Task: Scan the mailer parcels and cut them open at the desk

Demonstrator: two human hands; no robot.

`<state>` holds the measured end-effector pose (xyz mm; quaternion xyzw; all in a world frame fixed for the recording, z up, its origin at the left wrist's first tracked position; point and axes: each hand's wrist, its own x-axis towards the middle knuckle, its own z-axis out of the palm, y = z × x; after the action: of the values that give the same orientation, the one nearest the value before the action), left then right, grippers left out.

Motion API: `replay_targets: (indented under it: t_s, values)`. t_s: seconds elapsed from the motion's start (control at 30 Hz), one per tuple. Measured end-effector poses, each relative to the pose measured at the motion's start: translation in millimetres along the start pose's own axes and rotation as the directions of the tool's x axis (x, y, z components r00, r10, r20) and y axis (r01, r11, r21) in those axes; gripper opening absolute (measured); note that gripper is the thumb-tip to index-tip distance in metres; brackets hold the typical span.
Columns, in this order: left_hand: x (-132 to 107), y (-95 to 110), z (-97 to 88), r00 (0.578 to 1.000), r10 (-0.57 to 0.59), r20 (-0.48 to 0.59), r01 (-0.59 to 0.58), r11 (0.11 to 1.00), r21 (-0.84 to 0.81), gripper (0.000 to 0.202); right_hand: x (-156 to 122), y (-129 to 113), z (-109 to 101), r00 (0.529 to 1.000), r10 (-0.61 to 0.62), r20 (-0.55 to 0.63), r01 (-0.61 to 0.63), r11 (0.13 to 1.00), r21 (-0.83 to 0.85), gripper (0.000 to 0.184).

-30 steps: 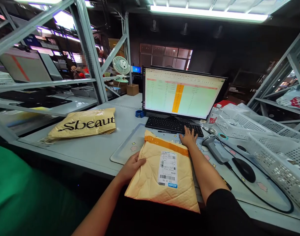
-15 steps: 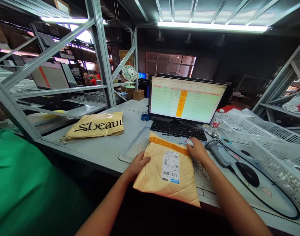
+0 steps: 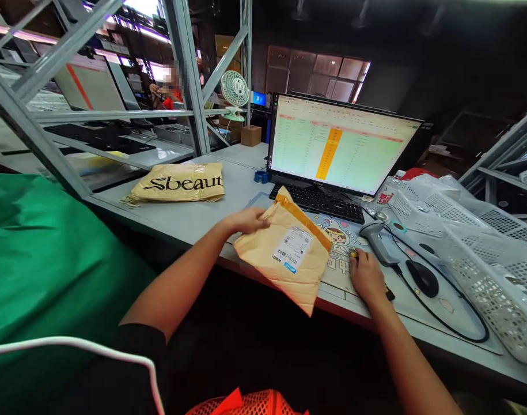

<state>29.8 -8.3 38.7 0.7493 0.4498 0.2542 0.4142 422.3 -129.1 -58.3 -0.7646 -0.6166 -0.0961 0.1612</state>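
Observation:
My left hand [image 3: 248, 220] grips the upper left edge of a yellow padded envelope [image 3: 306, 274] with orange tape and a white barcode label [image 3: 292, 249]. The envelope is tilted, with its lower corner hanging over the desk's front edge. My right hand [image 3: 367, 275] lies knuckles up on the patterned desk mat [image 3: 341, 236], just right of the envelope and beside a grey barcode scanner [image 3: 378, 245]. Its fingers are curled down over something small and dark that I cannot make out.
A monitor [image 3: 345, 144] with a spreadsheet and a black keyboard [image 3: 319, 202] stand behind the envelope. A black mouse [image 3: 423, 278] and white mesh baskets [image 3: 483, 253] lie right. A yellow "Sbeaut" bag [image 3: 181, 183] lies left, a green sack [image 3: 51, 248] nearer. Metal racking [image 3: 185, 75] rises behind; a person sits beyond.
My right hand left the keyboard, touched the envelope's top edge, then dropped to the mat by the scanner. My left hand turned and shifted the envelope leftward. The view tilted down.

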Motion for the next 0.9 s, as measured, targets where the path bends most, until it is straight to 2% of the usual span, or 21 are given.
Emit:
replay_targets:
  t_s: [0.07, 0.17, 0.2, 0.27, 0.33, 0.4, 0.5, 0.6, 0.73, 0.83, 0.9]
  values:
    - [3, 32, -24.1, 0.993, 0.112, -0.037, -0.099, 0.962, 0.254, 0.024, 9, 0, -9, 0.992, 0.032, -0.122, -0.013, 0.988, 0.153, 0.053]
    - [2, 84, -41.2, 0.955, 0.287, -0.073, -0.194, 0.790, 0.581, 0.005, 30, -13, -41, 0.931, 0.109, -0.348, 0.073, 0.878, 0.473, 0.057]
    - [1, 101, -40.7, 0.940, 0.337, -0.057, -0.221, 0.726, 0.651, 0.001, 39, -22, -55, 0.915, 0.135, -0.380, 0.119, 0.810, 0.575, 0.059]
    - [-2, 132, -32.1, 0.921, 0.390, 0.010, -0.274, 0.628, 0.728, 0.005, 57, -44, -84, 0.913, 0.146, -0.382, 0.203, 0.650, 0.733, 0.062]
    - [-5, 155, -17.9, 0.915, 0.398, 0.073, -0.312, 0.578, 0.754, 0.005, 73, -66, -107, 0.928, 0.099, -0.360, 0.265, 0.503, 0.823, 0.064]
    - [-8, 167, -4.9, 0.912, 0.395, 0.109, -0.331, 0.553, 0.765, 0.007, 84, -81, -120, 0.951, 0.044, -0.306, 0.264, 0.397, 0.879, 0.064]
    - [-11, 166, 1.8, 0.901, 0.425, 0.083, -0.316, 0.515, 0.796, 0.011, 90, -87, -124, 0.983, -0.008, -0.182, 0.177, 0.275, 0.945, 0.064]
    - [-12, 153, -9.8, 0.898, 0.440, -0.026, -0.215, 0.488, 0.846, 0.017, 89, -82, -122, 0.986, 0.005, -0.165, 0.161, 0.200, 0.966, 0.064]
    - [-16, 135, -36.8, 0.887, 0.431, -0.163, -0.097, 0.521, 0.848, 0.021, 84, -74, -124, 0.963, 0.090, -0.254, 0.222, 0.269, 0.937, 0.059]
    - [-23, 124, -44.6, 0.829, 0.495, -0.262, -0.139, 0.635, 0.759, 0.020, 84, -67, -122, 0.949, 0.115, -0.294, 0.244, 0.324, 0.914, 0.056]
    - [-27, 117, -38.6, 0.772, 0.532, -0.348, -0.219, 0.736, 0.640, 0.021, 86, -59, -117, 0.943, 0.112, -0.314, 0.251, 0.378, 0.891, 0.054]
